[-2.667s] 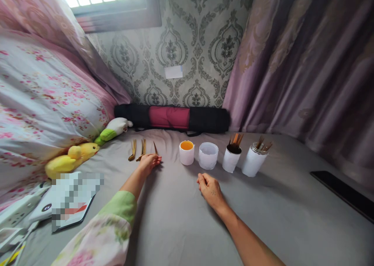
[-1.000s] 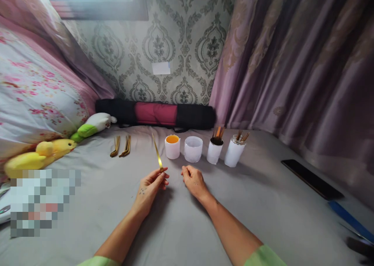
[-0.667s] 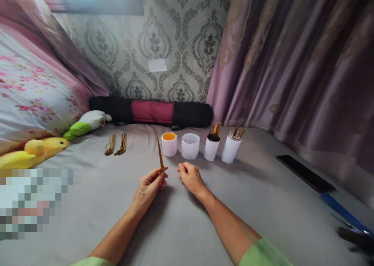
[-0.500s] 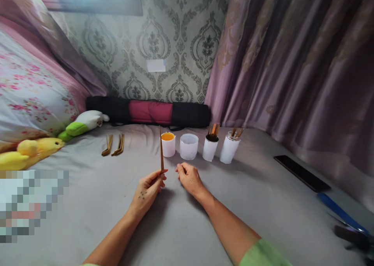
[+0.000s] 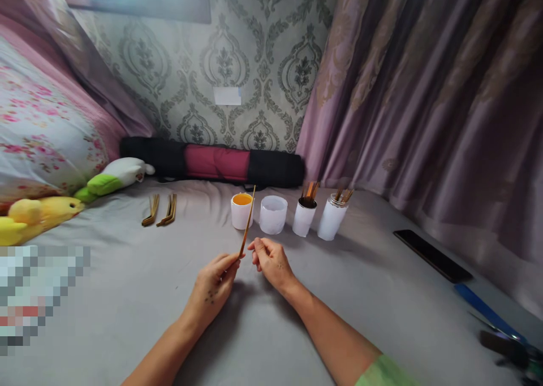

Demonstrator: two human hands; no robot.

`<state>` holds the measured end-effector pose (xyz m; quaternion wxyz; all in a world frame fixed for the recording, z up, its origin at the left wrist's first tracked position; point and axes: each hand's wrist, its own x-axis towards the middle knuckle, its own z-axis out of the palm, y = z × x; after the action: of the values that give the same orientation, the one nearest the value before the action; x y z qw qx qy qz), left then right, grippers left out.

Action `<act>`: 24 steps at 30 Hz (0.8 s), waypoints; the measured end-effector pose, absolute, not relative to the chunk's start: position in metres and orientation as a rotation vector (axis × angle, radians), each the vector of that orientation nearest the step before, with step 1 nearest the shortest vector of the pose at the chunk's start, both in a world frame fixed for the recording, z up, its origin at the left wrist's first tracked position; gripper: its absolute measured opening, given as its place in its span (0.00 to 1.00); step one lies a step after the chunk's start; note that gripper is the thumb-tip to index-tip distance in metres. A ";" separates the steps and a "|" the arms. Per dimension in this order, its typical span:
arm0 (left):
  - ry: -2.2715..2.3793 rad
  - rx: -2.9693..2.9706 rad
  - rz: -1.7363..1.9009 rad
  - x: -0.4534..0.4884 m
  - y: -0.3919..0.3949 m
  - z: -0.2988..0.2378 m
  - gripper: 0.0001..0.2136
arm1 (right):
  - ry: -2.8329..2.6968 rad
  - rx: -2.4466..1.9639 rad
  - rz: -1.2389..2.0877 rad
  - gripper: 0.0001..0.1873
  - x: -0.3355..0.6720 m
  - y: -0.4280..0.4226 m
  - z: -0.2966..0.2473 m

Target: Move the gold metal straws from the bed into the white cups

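Note:
My left hand (image 5: 216, 281) is closed, pinching a thin brown stick (image 5: 248, 222) near its lower end. The stick points upward and leans to the right, crossing in front of a white cup with orange contents (image 5: 241, 213). Just right of the stick is my right hand (image 5: 274, 261), its fingers curled together; whether anything is in them is hidden. Behind the hands stand a whitish translucent cup (image 5: 272, 216), a white-wrapped can (image 5: 304, 222) with a dark inside and sticks, and a white-wrapped jar (image 5: 333, 222) with more sticks.
Two small bunches of bent brown sticks (image 5: 150, 211) lie at the left. Plush toys (image 5: 46, 216) rest by a floral pillow. A long black and maroon bag (image 5: 216, 163) lies along the wall. At the right are a phone (image 5: 432, 256) and a blue-handled tool (image 5: 487, 312).
The stick in my left hand has tilted from nearly upright to leaning right. My right hand has shifted slightly left, closer to the stick. The view has turned a little.

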<state>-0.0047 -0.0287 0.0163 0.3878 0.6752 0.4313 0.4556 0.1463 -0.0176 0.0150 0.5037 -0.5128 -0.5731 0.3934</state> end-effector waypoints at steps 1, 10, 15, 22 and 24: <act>1.096 1.763 1.150 -0.005 -0.030 0.018 0.11 | -1.372 -1.223 0.969 0.24 0.146 -0.018 0.016; 1.061 1.984 1.084 -0.006 -0.032 0.014 0.13 | -1.316 -1.135 1.040 0.24 0.143 -0.024 0.023; 1.090 2.187 0.916 -0.009 -0.035 0.015 0.15 | -1.302 -1.176 1.050 0.22 0.143 -0.022 0.021; 1.163 2.283 0.804 -0.010 -0.037 0.016 0.15 | -1.303 -1.202 1.058 0.19 0.142 -0.021 0.017; 1.159 2.256 0.806 -0.009 -0.037 0.015 0.15 | -1.291 -1.211 1.072 0.19 0.142 -0.021 0.018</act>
<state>-0.0089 -0.0368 0.0146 0.2378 0.8234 0.4230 0.2942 0.1419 -0.0210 0.0176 0.5107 -0.5031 -0.5364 0.4454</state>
